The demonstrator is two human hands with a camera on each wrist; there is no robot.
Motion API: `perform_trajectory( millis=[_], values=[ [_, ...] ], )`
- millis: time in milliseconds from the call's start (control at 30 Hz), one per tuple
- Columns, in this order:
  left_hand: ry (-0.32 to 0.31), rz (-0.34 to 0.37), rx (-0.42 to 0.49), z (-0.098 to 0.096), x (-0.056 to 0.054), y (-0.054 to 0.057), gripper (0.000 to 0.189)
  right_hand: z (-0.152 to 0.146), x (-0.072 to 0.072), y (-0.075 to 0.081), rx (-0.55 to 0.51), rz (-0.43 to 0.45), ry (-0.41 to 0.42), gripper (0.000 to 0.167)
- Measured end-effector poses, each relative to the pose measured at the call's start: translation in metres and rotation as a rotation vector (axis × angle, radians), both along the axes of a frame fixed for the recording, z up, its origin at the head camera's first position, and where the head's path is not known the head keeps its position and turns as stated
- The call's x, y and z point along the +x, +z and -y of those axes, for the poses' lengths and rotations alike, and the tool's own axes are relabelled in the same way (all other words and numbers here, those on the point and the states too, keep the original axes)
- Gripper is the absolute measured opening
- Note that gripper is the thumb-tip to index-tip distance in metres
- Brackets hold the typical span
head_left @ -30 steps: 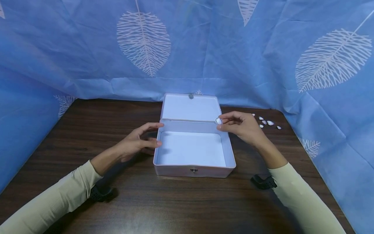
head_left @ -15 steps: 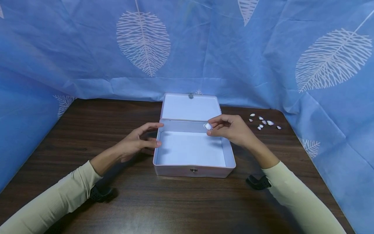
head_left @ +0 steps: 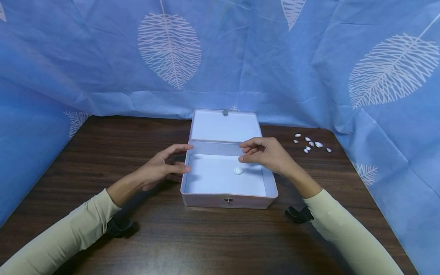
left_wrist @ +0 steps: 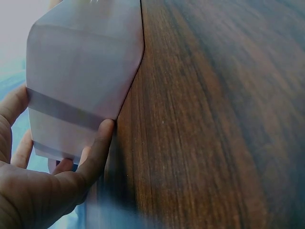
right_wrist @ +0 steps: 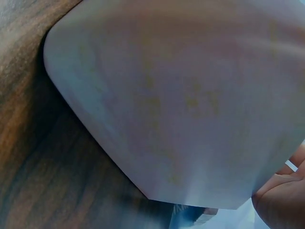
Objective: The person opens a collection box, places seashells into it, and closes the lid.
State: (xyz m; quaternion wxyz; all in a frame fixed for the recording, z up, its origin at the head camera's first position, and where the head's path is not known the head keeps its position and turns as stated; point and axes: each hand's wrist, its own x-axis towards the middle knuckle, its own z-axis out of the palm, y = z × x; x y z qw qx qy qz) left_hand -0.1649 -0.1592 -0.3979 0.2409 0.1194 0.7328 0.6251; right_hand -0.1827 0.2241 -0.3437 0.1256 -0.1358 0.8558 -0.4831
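A pale box (head_left: 228, 201) with a metal latch stands at the middle of the table, its lid (head_left: 223, 126) folded back. Inside, against the white floor, is a small white shell (head_left: 238, 170); whether it lies flat or is still dropping I cannot tell. Over the right part of the box hangs my right hand (head_left: 271, 154), thumb and index finger parted, nothing between them. My left hand (head_left: 158, 167) rests its spread fingers against the box's left side. In the left wrist view, fingertips (left_wrist: 106, 128) touch that outer wall. The right wrist view mostly shows the box's side (right_wrist: 167, 105).
Several more white shells (head_left: 318, 144) lie scattered on the dark wooden table (head_left: 220, 240) at the back right. A blue curtain (head_left: 240, 57) with white leaf prints hangs behind and along both sides.
My right hand has moved left from the box's right edge to over its inside and let go of the shell, which is now in the box. My left hand has stayed put.
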Motion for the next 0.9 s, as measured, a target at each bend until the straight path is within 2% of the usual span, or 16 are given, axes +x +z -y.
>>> perform_trajectory(
  millis=[533,900],
  values=[
    [-0.001,0.004,0.007,0.000,0.001,0.003,0.079,-0.021,0.011,0.010,-0.016,-0.029,-0.055,0.049],
    [0.011,0.013,0.007,0.000,0.001,0.002,0.080,-0.047,0.016,0.008,0.014,-0.088,-0.144,0.046]
  ],
)
